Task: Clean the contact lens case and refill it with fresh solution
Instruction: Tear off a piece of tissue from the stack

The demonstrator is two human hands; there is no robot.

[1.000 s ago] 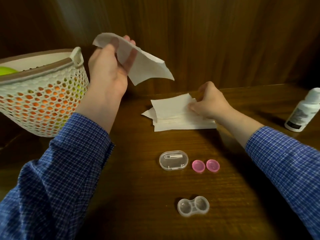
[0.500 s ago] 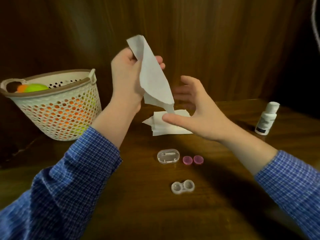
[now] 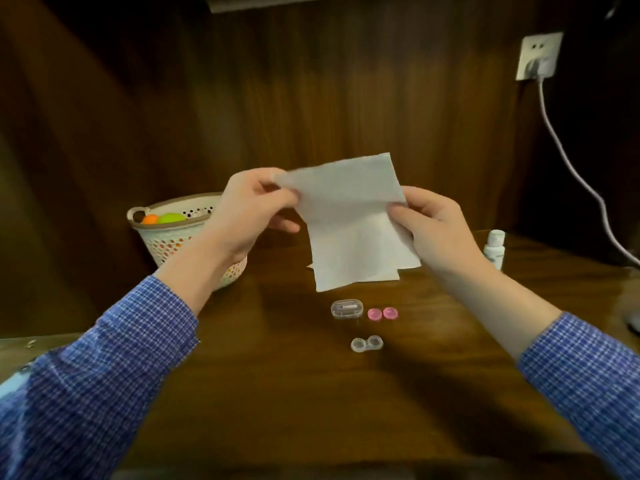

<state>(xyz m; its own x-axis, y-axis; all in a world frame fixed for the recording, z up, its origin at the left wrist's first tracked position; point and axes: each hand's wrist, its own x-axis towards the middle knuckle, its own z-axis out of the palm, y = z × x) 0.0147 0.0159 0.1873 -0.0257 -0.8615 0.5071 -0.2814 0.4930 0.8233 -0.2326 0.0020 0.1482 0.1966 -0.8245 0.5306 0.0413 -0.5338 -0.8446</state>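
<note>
A white tissue (image 3: 349,220) hangs spread in the air above the table. My left hand (image 3: 249,213) pinches its upper left edge and my right hand (image 3: 433,230) pinches its right edge. Below it on the wooden table (image 3: 277,393) lies the clear lens case (image 3: 366,343), open, with no caps on. Its two pink caps (image 3: 382,313) lie side by side just behind it. A small clear box with tweezers (image 3: 347,309) sits left of the caps. The white solution bottle (image 3: 494,249) stands at the far right, partly hidden by my right wrist.
A perforated white basket (image 3: 173,244) with orange and green items stands at the back left. More tissues (image 3: 391,274) lie behind the held one, mostly hidden. A wall socket (image 3: 538,60) with a cable (image 3: 585,188) is on the right.
My right hand has risen from the tissue stack and taken the held tissue's right edge. Both hands now stretch it flat. The view has pulled back and up.
</note>
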